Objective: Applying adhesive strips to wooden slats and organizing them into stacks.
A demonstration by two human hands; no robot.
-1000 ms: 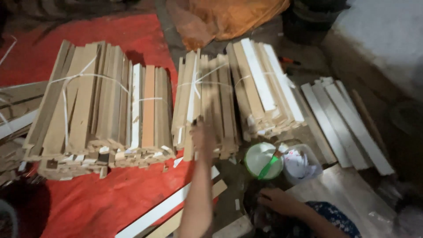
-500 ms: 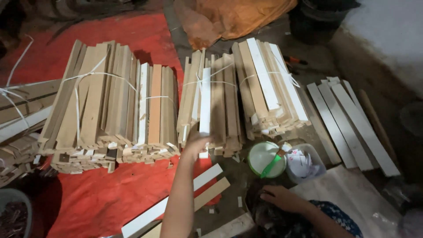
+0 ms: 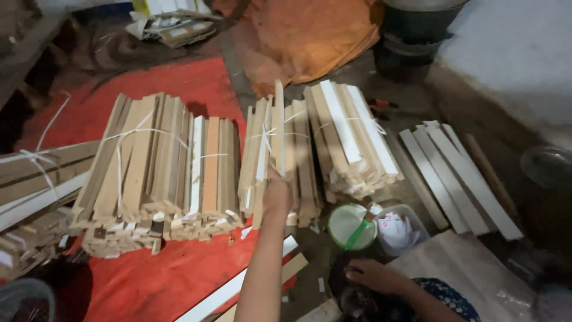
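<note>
My left hand [image 3: 277, 192] reaches forward to the near end of the middle bundle of wooden slats [image 3: 301, 161], which is tied with white string. It grips one pale slat [image 3: 278, 119] that stands out above the others, its far end raised past the bundle. My right hand [image 3: 370, 276] rests low at the right on a dark object [image 3: 357, 301], fingers loosely spread, holding nothing that I can see.
A wider tied bundle [image 3: 161, 173] lies left on the red mat [image 3: 149, 280], another bundle [image 3: 351, 137] right. Loose white slats [image 3: 459, 179] lie far right. A green-taped white lid [image 3: 351, 225] and a plastic tub [image 3: 398, 229] sit near my right hand. Orange sheeting [image 3: 304, 42] lies behind.
My left hand has closed on one slat of the middle bundle and pushed it up and away, so it now sticks out. The view has tilted upward. My right hand has stayed put.
</note>
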